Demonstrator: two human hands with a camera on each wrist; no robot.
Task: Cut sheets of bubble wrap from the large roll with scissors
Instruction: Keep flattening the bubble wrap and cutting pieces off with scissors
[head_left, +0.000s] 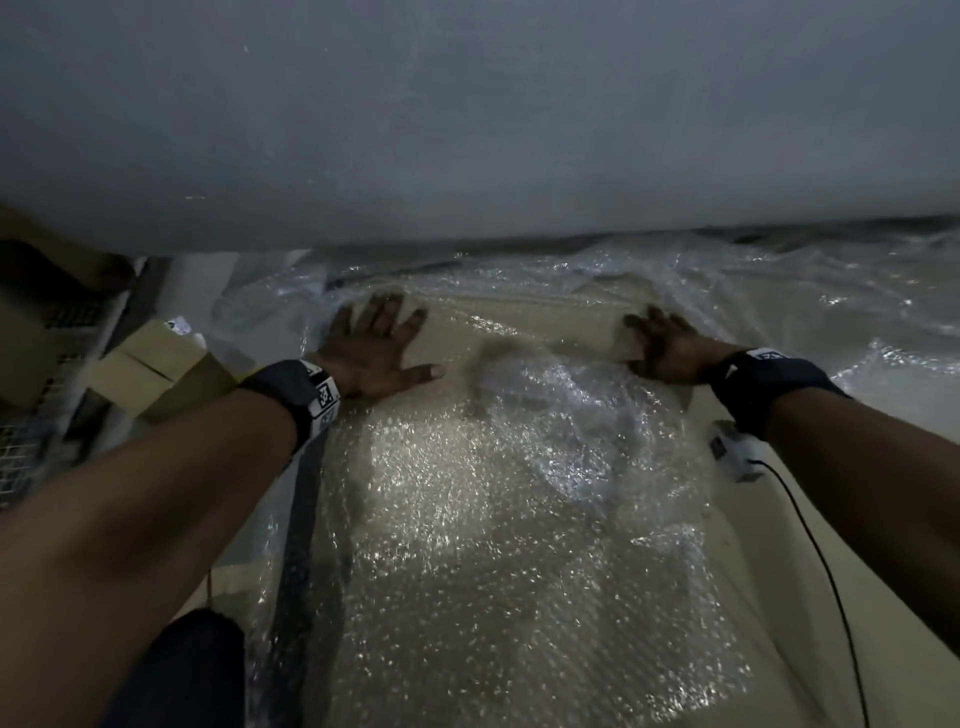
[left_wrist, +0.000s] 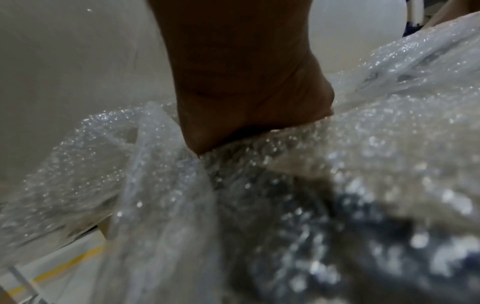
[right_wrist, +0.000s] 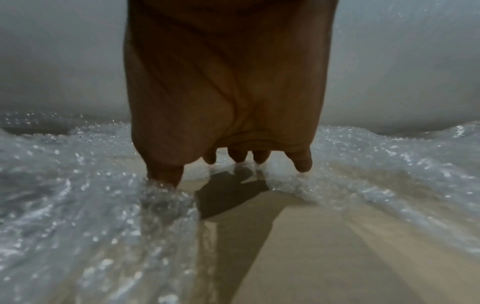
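While my left hand (head_left: 373, 349) and right hand (head_left: 664, 347) pressed flat, fingers spread, the bubble wrap (head_left: 498, 545) looked light, limp, slippery; best pinched at its edges.

Clear plastic bubble wrap (head_left: 467, 519) — glossy, pebbled, crinkled, large roll (head_left: 467, 130) — matt, hazy grey-white, smooth beige floor (right_wrist: 298, 257), matt brown cardboard box (head_left: 156, 364)

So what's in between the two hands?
In the head view, bubble wrap lies between the left hand and right hand, bunched into a crinkled hump.
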